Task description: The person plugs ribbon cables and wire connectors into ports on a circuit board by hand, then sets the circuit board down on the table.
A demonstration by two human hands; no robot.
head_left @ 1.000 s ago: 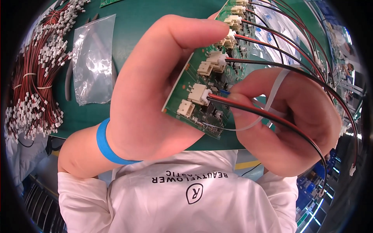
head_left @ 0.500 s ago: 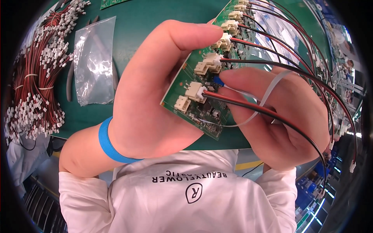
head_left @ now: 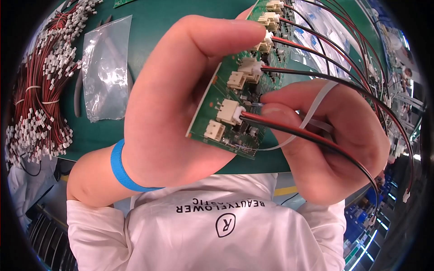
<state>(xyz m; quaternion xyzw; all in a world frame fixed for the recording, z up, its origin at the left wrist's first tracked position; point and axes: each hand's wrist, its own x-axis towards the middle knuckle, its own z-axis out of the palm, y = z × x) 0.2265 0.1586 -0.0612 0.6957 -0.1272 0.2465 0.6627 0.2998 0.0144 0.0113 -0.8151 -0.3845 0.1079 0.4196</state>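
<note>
Across the upper half of the view spreads a green table (head_left: 149,27), and below its lower edge shows the person's white shirt (head_left: 181,253). Over the table's middle, the left hand (head_left: 162,104) is closed around the left edge of a green circuit board (head_left: 206,108), thumb bent across its face. The right hand (head_left: 339,140) is at the board's right edge, thumb and index fingertip nearly together, pinching the end of a white ribbon (head_left: 318,102). Along the table's left edge lies a tied bundle of red and black wires (head_left: 49,108) with white plugs. Held tilted above the table, the board runs out of view at the top; its lowest corner is near the table's lower edge. Right of the bundle, a clear plastic bag (head_left: 106,67) lies over a partly hidden grey tool. Red-and-black leads (head_left: 289,126) run from cream sockets (head_left: 227,111) on the board, 2 of them below the left thumb. A blue wristband (head_left: 119,165) circles the left wrist. Past the right hand, the ribbon loops back to the board's lower end.
</note>
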